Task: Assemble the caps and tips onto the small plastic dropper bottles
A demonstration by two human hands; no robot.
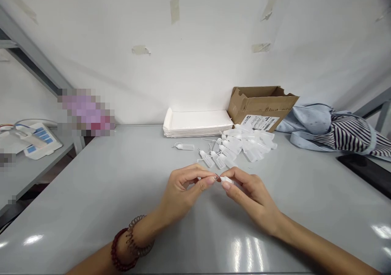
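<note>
One bottle between two hands

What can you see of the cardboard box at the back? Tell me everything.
The cardboard box is brown, with its top open and a notch in the rim. Its front bears a white printed label and dark marks above it. It stands on the gray table near the wall, between a white stack and light-blue fabric. Translucent bottles heaped in front hide part of its lower edge; contact there is unclear. Its contents can't be seen.
</note>
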